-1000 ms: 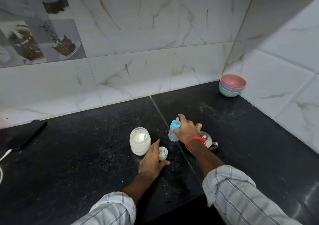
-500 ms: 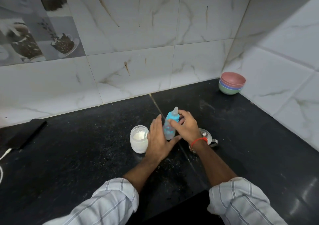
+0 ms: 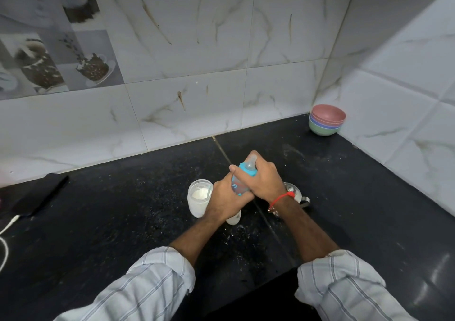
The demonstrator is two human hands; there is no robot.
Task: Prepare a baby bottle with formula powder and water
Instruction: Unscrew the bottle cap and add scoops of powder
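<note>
Bottle (image 3: 238, 185) and both hands meet over the dark table (image 3: 123, 222), just right of the open powder jar (image 3: 199, 199): the left hand (image 3: 227, 201) wraps the clear body from below, and the right hand (image 3: 264, 179) curls over the blue collar (image 3: 247, 169) and teat, fingers clenched round the top. Judging by its small size and thin plastic, the bottle should be light and fairly stiff, though the smooth wall could slip in a loose grip. The body is the sensible place to steady it, as the left hand does, while the ridged collar gives the better purchase for twisting; the soft teat would only deform if squeezed. Whether it holds any liquid cannot be told. The jar looks like glass, heavier and breakable, and stands touching or just beside the left wrist, so a careless elbow could knock it. A small white cap (image 3: 234, 219) lies under the left forearm.
</note>
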